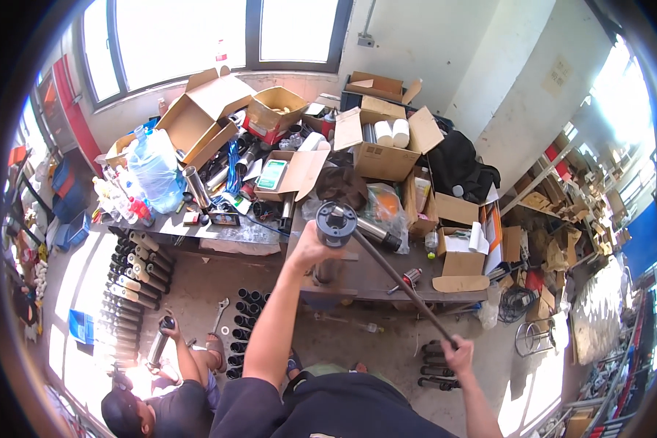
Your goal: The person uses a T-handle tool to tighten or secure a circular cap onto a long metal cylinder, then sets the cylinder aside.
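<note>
one long bar (pixel 404 282), one wrench (pixel 218 317), one co-worker (pixel 177 409)

Left hand (pixel 312 249) partly hidden by a black round fitting (pixel 334 235), co-worker (pixel 171 412) cut off by the lower edge, window (pixel 299 29) cropped above, brown pieces (pixel 558 255) at right too small to tell

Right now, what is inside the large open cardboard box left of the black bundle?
Two white cylinders show inside the box, with greyish pieces at their left. Its front wall covers their lower parts and the bottom, so anything deeper cannot be seen.

No legible text or numbers.
</note>
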{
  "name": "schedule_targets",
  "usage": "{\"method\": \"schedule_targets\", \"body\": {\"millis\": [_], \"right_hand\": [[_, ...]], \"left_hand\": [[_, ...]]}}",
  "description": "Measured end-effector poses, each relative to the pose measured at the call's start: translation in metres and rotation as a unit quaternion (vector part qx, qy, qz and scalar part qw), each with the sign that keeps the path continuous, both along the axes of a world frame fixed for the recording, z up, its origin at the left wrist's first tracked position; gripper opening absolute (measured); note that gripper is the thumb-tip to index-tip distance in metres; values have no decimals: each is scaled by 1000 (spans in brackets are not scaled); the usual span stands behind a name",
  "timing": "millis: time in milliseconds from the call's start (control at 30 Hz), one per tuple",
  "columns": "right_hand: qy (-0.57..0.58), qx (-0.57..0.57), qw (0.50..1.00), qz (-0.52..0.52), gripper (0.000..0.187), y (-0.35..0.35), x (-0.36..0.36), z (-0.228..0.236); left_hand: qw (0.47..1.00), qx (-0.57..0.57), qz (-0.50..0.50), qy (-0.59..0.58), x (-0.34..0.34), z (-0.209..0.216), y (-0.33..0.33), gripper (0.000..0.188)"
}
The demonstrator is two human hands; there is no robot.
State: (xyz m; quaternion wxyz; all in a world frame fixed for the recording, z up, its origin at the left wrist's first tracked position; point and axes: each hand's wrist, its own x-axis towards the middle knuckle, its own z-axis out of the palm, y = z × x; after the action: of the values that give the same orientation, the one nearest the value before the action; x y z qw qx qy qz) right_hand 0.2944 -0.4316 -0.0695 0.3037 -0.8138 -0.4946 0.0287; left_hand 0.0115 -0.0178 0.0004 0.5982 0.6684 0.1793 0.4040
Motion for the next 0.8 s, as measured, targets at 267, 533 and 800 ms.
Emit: {"method": "schedule_targets", "body": {"millis": [267, 533, 800], "right_hand": [[-162, 17, 985, 60, 34, 168, -3, 163], [-236, -126, 793, 547, 41, 142, -156, 203], [-310, 5, 362, 879, 18, 254, -329, 189]], "left_hand": [[991, -28, -123, 39, -12, -23, 37, 77], [958, 27, 284, 13, -28, -29, -24, 65], [970, -126, 209, 20, 30, -64, -119, 36]]}}
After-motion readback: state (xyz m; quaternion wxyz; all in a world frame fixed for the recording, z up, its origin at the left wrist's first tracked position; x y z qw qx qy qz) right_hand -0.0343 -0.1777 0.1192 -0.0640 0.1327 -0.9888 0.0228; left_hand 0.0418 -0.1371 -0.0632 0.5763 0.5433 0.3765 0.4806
